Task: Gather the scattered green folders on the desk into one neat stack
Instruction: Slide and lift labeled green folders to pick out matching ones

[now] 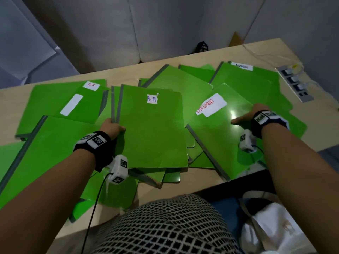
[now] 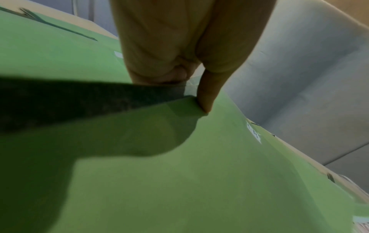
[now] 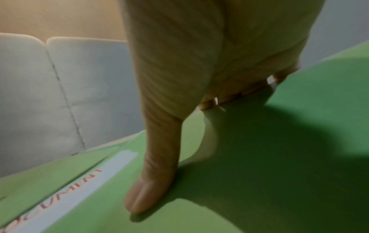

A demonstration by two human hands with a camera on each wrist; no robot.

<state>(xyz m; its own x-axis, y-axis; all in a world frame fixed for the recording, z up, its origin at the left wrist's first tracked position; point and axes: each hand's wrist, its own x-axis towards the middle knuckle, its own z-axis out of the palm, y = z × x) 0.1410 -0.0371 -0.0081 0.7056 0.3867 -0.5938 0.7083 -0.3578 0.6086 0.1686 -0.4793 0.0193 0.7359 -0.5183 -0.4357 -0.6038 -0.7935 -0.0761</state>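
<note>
Several green folders lie scattered and overlapping across the wooden desk (image 1: pixel 260 45). My left hand (image 1: pixel 111 127) grips the grey spine edge of the middle folder labelled "H-R" (image 1: pixel 152 129), thumb on top (image 2: pixel 207 94), fingers curled under its edge. To the right lies a folder labelled "DOCUMENT" (image 1: pixel 216 136). My right hand (image 1: pixel 247 116) holds its far right edge, thumb flat on the cover (image 3: pixel 151 189) and fingers curled over the edge. More folders, marked "H.R" (image 1: pixel 60 101) and "ADMIN" (image 1: pixel 244 77), lie at the back.
A power strip (image 1: pixel 295 83) with plugs and a white cable sits at the desk's far right. A pale sofa (image 1: pixel 165 28) stands behind the desk. My patterned lap (image 1: pixel 165 226) and a white bag (image 1: pixel 275 226) are at the near edge.
</note>
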